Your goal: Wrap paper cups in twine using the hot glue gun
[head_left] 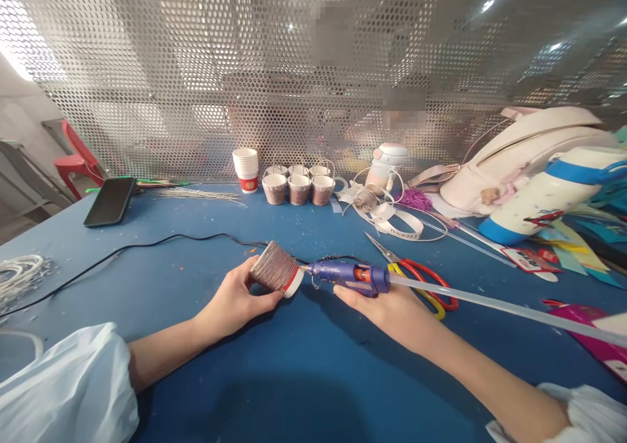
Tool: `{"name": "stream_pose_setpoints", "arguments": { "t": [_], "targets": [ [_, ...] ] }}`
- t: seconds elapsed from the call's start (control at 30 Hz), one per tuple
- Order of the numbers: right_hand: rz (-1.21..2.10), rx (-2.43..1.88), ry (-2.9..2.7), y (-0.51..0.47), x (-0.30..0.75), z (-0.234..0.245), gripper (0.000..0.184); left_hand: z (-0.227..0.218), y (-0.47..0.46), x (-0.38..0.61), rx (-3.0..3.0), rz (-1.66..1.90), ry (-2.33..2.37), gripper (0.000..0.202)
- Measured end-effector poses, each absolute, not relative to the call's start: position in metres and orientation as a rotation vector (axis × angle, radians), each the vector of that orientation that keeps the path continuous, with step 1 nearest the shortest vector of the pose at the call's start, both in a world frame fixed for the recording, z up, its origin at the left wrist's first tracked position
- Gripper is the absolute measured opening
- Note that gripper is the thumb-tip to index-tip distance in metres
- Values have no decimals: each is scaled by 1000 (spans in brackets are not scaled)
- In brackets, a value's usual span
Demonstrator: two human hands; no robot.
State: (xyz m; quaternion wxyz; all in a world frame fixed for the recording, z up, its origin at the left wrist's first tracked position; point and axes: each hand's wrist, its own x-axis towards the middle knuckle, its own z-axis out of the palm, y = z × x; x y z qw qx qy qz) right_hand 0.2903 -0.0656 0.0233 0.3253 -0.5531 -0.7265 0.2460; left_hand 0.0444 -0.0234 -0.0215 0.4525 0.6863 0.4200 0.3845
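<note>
My left hand (pixel 238 296) grips a paper cup (pixel 275 268) that lies tilted on its side. Brown-grey cord winds round most of the cup; a red band and white rim stay bare at its right end. In my right hand (pixel 386 306) is a purple hot glue gun (pixel 347 277), its nozzle at the red band by the edge of the cord. I cannot tell whether the nozzle touches the cup. A long clear glue stick (pixel 490 306) sticks out of the gun's back to the right. Scissors (pixel 411 270) with red and yellow handles lie just behind my right hand.
Several small cord-wrapped buckets (pixel 298 189) with handles stand at the back beside stacked paper cups (pixel 245 168). A phone (pixel 110 201) lies at the left, a black cable (pixel 161 239) crosses the table. Ribbon (pixel 399 227), a bottle (pixel 548 195) and a pink bag (pixel 529 155) crowd the right.
</note>
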Motion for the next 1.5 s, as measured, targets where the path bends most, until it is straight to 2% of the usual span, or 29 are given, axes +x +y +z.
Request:
{"name": "stream_pose_setpoints", "arguments": {
  "t": [0.33,0.73,0.87,1.03,1.1,1.3,1.5],
  "targets": [
    [639,-1441,-1924,-69,288,25,14,-23,-23,44,1706,952,1051,32],
    [843,-1450,-1935,-81,274,22,25,-24,-21,45,1660,958,1042,34],
    [862,-1445,-1800,-74,281,19,19,-23,-20,45,1611,966,1035,36],
    [855,-1638,-1696,-56,294,10,42,-19,-18,48,1546,971,1077,30],
    [781,-1679,-1713,-49,296,4,44,-18,-18,48,1546,981,1088,28],
    [336,-1725,-1902,-32,292,-10,27,-21,-17,48,1522,1007,1124,33],
    [276,-1770,-2027,-32,299,-6,35,-21,-16,47,1389,1024,1198,40]
  ]
}}
